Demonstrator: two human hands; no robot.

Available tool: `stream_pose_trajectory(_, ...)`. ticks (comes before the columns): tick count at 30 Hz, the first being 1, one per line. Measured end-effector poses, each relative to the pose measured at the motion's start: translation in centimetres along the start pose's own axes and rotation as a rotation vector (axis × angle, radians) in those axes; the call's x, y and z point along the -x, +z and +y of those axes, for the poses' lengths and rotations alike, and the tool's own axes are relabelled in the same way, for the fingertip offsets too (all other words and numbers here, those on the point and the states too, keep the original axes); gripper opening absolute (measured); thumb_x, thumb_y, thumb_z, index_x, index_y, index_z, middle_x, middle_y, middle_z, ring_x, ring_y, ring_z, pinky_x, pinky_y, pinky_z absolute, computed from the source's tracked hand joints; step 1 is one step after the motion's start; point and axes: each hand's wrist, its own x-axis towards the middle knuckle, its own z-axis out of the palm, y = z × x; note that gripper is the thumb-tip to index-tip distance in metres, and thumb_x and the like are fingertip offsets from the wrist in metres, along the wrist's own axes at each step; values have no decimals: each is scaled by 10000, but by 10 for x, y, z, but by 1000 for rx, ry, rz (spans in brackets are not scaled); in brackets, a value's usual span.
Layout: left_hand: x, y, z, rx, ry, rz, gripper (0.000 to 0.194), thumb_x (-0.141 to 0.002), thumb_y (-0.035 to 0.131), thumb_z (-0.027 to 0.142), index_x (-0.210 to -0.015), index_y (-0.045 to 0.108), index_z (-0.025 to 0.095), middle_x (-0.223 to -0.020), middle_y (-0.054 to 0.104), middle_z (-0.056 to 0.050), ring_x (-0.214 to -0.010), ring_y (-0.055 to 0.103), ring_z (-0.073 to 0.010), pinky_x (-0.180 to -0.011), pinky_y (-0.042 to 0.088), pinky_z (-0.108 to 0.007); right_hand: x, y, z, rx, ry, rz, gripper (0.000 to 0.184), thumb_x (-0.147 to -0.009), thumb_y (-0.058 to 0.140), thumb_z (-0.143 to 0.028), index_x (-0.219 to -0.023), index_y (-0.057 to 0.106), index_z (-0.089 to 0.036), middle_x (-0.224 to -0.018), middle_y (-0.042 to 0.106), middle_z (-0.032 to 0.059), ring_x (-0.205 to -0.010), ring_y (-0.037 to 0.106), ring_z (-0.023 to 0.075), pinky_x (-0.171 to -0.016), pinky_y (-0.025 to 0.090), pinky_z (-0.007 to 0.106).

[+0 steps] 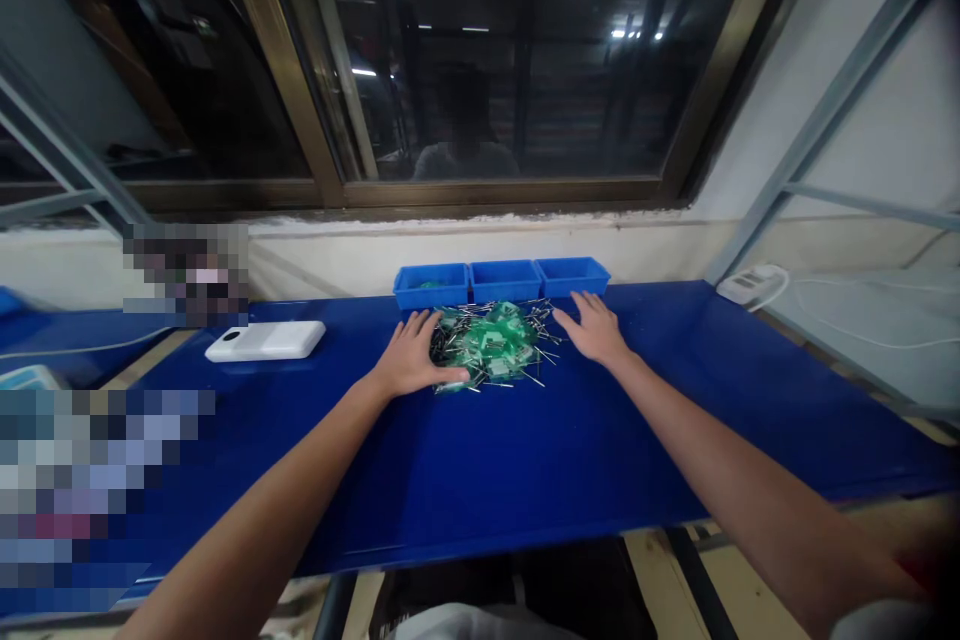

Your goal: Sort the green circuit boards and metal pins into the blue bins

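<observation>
Green and metallic pieces (495, 345) lie heaped on blue.

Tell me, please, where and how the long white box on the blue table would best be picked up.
Probably across the middle of the white box, from above, with the left hand, which is nearer: thumb on the near long edge, fingers over the far one. It lies flat on the blue table, its long side running left to right, so its narrower width seems easiest to span.

head view | above table (465, 480), near | faces forward, down | window (510, 70) beyond
</observation>
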Motion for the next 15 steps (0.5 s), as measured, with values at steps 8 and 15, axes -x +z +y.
stream_pose_trajectory(8,-35,22,19,70,-372,45,949,-759,164,775,-1401,300,89,-1467,242,-187,-1359,185,-345,-1095,132,-488,-4,24,-40,-64,-20,-274,921,-767,126,-767,-1441,204,-144,-1514,113,124,-1392,91,279,-1112,52,448)
stream_pose_trajectory(15,-50,19,39,109,-437,152,824,-803,127,719,-1154,570,121,-1273,518,-187,-1223,397,-373,-988,294,-487,-3,34,-76,-132,-18,-82,720,-835,257,-652,-1335,426,-163,-1360,456,129,-1254,397,288,-1029,286,413)
